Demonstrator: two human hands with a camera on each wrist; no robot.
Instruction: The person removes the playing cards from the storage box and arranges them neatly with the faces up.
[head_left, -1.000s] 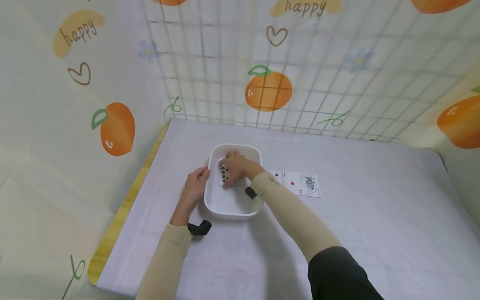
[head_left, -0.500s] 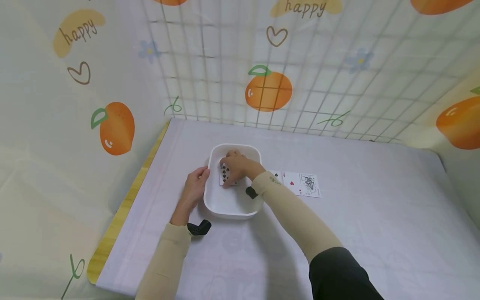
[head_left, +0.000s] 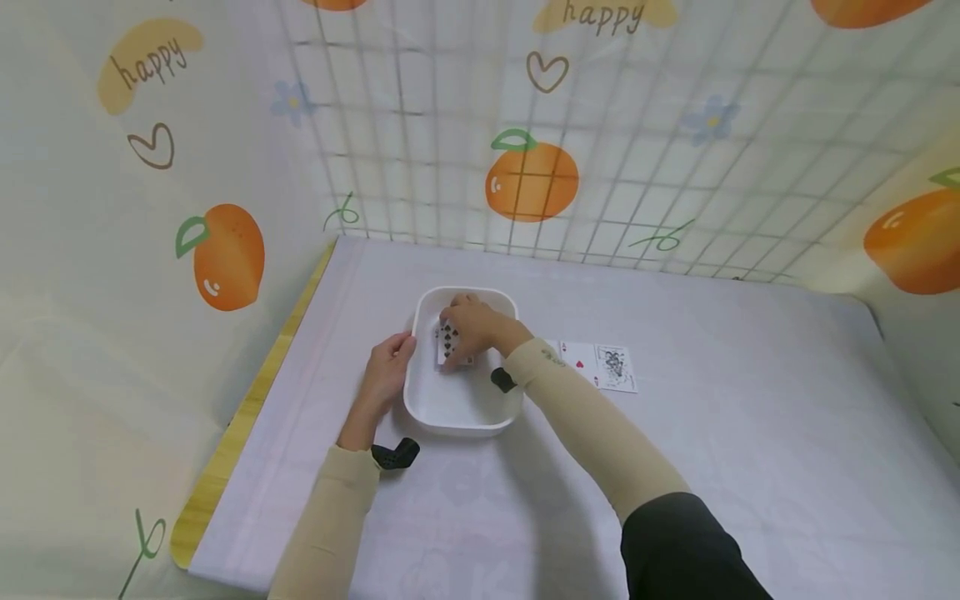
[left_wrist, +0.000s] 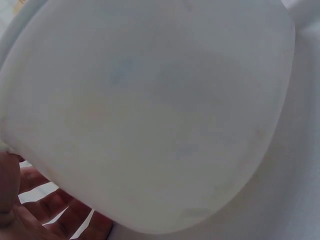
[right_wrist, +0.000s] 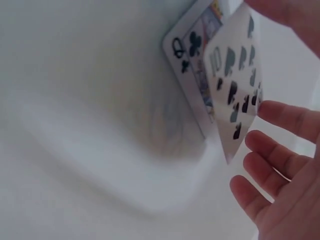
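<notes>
Leftmost, the rim of a white tub [head_left: 463, 429] is pinched by the curled left hand [head_left: 385, 372]. Inside the tub, a bowed ten of spades [right_wrist: 234, 85] is held between the right hand's [head_left: 476, 323] thumb and forefinger, over a queen of clubs [right_wrist: 186, 65]. Rightward, an ace of hearts [head_left: 580, 364] and a figure card [head_left: 617, 367] are laid side by side.

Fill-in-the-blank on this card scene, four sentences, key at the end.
The right hand pinches a bent spade card numbered ____.
Behind it, the right wrist view shows a queen of ____.
The left hand holds a tray coloured ____.
Beside the joker, an ace shows a red ____.

10; clubs; white; heart
</notes>
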